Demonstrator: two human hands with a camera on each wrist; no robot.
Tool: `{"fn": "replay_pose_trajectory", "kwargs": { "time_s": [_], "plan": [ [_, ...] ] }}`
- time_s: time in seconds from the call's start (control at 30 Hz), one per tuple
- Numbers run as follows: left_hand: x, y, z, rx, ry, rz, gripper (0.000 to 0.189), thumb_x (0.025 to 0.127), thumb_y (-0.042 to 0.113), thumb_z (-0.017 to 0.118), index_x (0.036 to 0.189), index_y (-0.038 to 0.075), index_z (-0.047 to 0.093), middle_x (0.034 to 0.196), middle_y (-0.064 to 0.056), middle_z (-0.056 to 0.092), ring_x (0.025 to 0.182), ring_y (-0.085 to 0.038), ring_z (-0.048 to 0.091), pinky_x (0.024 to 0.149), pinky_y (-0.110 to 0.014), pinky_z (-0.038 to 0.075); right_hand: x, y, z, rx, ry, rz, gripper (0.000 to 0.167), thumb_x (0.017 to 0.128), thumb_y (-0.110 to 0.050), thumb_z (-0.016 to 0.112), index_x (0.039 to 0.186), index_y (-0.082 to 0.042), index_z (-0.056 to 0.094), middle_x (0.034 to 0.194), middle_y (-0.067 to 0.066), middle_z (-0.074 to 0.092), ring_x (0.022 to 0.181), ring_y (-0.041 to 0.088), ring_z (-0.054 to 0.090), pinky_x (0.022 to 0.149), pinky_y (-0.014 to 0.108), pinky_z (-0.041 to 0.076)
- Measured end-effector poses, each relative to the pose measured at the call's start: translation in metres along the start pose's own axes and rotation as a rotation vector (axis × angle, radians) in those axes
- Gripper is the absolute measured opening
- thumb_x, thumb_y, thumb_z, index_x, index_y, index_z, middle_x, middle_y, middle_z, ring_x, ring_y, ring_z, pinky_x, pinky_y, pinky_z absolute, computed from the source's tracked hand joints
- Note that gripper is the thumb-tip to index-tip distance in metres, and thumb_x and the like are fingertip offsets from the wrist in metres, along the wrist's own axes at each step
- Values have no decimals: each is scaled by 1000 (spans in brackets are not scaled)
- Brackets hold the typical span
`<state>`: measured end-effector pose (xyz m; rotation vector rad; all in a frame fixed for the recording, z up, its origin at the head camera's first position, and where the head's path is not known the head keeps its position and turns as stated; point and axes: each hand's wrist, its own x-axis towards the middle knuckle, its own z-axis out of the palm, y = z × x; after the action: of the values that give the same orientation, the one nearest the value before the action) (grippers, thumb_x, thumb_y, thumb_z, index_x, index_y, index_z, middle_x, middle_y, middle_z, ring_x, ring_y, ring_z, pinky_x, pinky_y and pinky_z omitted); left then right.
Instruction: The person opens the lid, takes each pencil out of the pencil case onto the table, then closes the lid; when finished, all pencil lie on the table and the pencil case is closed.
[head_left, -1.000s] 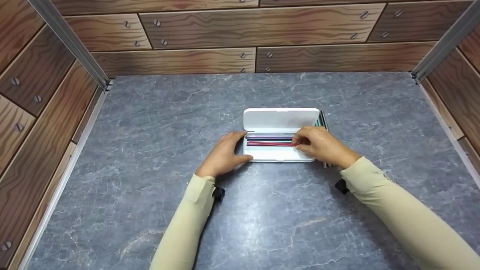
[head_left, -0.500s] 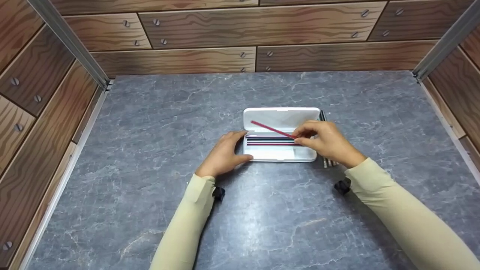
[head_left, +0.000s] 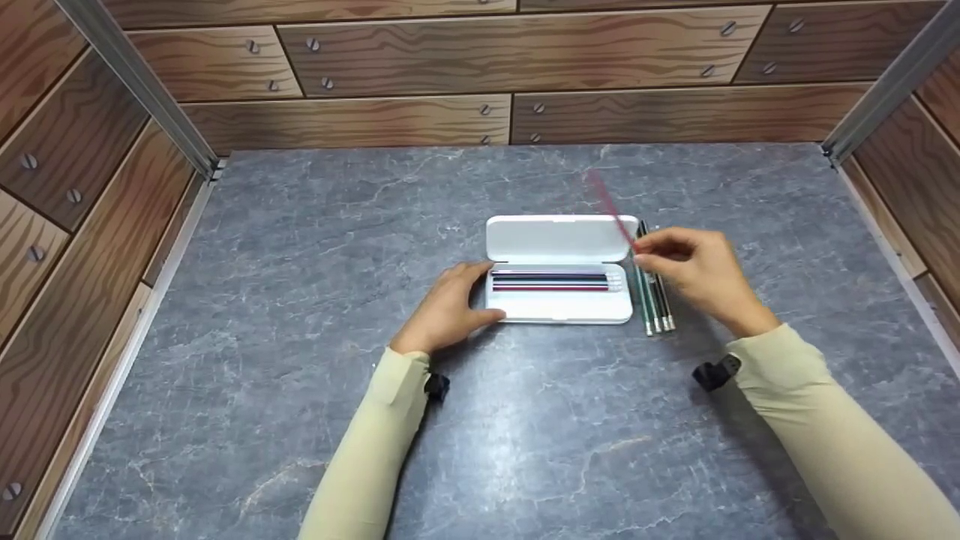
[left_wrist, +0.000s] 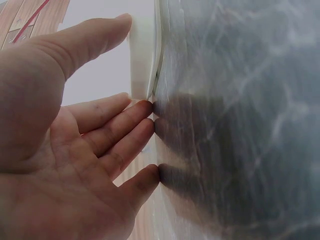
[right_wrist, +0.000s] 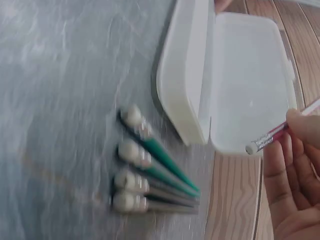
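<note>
A white pencil case (head_left: 559,309) lies with its lid raised on the grey marbled table, several pencils (head_left: 551,282) side by side inside it. My left hand (head_left: 450,307) rests at the case's left end, thumb at the front corner and fingers at the back one; in the left wrist view its fingers are fairly straight. Over the case's right end, my right hand (head_left: 694,274) pinches a red pencil (head_left: 613,208) between thumb and fingers, its far end tilted up and away. The right wrist view shows that pencil's white eraser end (right_wrist: 252,148) by the fingertips.
Several green and dark pencils (head_left: 654,300) lie beside the case's right end, eraser ends toward me. Wood-patterned walls (head_left: 517,52) and metal corner posts (head_left: 892,79) bound the table at the back and sides.
My right hand has lifted the red pencil out of the case, swung it upward and carried it right, past the case's end. My left hand has stayed in place.
</note>
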<state>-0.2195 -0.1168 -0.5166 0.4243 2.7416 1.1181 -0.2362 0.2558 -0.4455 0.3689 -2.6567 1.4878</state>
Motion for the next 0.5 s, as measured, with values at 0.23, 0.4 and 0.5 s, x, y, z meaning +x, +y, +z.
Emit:
{"fn": "replay_pose_trajectory", "kwargs": {
  "time_s": [0.23,0.4,0.5],
  "plan": [
    [-4,8,-3,-13,-6,-13,83,98,36,88,168,10,51,165,-13,59,158,-33,51,136,-51,39,-7,17,-16,-19,72,77,28,98,-2,84,122,12,78,91,-13,76,79,-9,69,74,8,59],
    [-14,31,-15,-24,-34,-50,81,100,29,87,168,7,49,167,-17,56,161,-35,48,138,-50,37,-17,27,-20,-143,112,107,32,97,-2,85,126,10,78,104,23,81,76,-15,64,69,5,55],
    [-15,34,-16,-12,-32,-67,81,100,28,86,169,8,49,168,-16,56,161,-34,47,139,-48,36,-21,31,-21,-193,101,145,33,96,-3,84,126,9,79,107,28,81,73,-16,62,65,6,53]
  ]
}}
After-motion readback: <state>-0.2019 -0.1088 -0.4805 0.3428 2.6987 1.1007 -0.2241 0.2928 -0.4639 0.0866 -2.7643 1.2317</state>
